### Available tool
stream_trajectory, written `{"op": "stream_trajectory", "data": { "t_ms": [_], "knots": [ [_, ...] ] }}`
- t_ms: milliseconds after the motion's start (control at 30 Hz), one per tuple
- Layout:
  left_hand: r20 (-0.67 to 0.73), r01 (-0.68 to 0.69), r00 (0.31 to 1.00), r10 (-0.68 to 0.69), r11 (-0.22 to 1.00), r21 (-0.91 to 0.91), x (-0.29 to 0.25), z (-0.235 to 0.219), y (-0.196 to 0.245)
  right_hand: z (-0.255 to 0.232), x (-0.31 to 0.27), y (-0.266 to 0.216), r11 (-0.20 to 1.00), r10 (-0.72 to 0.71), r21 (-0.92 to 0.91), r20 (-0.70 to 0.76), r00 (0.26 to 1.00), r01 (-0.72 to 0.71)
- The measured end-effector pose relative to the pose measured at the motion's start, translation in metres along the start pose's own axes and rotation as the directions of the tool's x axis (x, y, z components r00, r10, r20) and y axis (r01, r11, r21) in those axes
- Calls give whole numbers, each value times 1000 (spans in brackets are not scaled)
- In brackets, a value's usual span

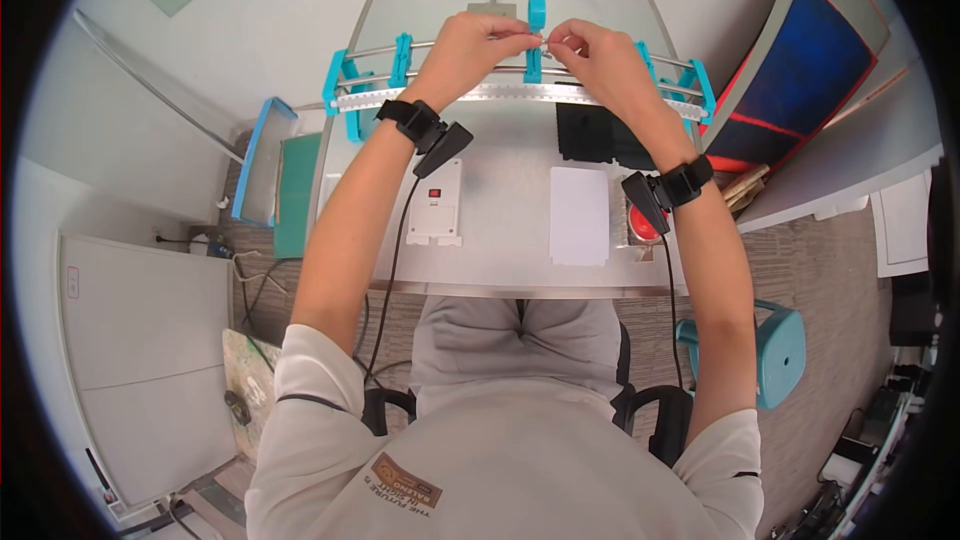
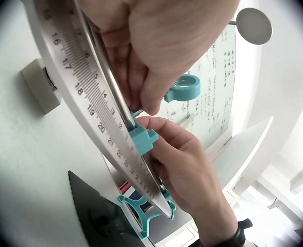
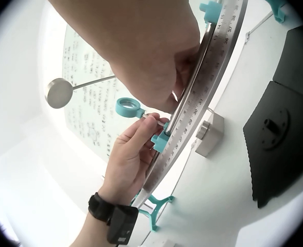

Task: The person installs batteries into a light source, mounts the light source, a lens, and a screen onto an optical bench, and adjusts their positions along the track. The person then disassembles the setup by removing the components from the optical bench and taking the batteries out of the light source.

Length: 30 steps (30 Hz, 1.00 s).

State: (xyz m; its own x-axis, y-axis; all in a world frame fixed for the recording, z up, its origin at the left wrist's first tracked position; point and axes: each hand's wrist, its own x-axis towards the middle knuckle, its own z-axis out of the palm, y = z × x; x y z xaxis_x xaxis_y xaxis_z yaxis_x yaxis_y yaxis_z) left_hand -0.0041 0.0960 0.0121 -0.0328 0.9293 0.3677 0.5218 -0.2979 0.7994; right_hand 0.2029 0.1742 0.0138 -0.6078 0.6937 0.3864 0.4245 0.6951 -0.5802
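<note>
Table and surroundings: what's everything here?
table: 1, grey, centre
rods: at least 2, silver, across table
ring holder: 1, teal, above rods
ruler: 1, white, along rods
end stands: 2, teal, rods' ends
clamps: 3, teal, on rods
dark panels: number unclear, black, on table
switch box: 1, white, table's near left
card: 1, white, right of switch box
round object: 1, red, right of card
stool: 1, teal, floor right
upright panel: 1, green, left of table
wrist cameras: 2, black, on wrists
hands: 2, bare, at ring holder

You faced a white wall (image 1: 330,0) across the table (image 1: 505,200); a turquoise stool (image 1: 782,355) stood on the floor (image 1: 830,265) at your right.
</note>
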Motion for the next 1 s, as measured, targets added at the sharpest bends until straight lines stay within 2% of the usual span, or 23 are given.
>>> {"op": "stream_trajectory", "data": {
  "t_ms": [300, 367, 533, 1000],
  "knots": [
    [7, 9, 1000, -9, 1000, 27, 0, 0, -1, -7, -4, -2, 998, -52, -35, 56, 997, 54],
    [-5, -22, 1000, 22, 999, 48, 0, 0, -4, -8, -5, -3, 997, -59, -38, 59, 997, 62],
    [-6, -36, 999, 36, 998, 42, 1, 1, -4, -8, -4, 2, 987, -148, -51, 39, 988, 150],
    [-18, -45, 999, 46, 997, 61, 0, 1, -6, 2, -1, 7, 992, -120, -36, 0, 993, 120]
  ]
}}
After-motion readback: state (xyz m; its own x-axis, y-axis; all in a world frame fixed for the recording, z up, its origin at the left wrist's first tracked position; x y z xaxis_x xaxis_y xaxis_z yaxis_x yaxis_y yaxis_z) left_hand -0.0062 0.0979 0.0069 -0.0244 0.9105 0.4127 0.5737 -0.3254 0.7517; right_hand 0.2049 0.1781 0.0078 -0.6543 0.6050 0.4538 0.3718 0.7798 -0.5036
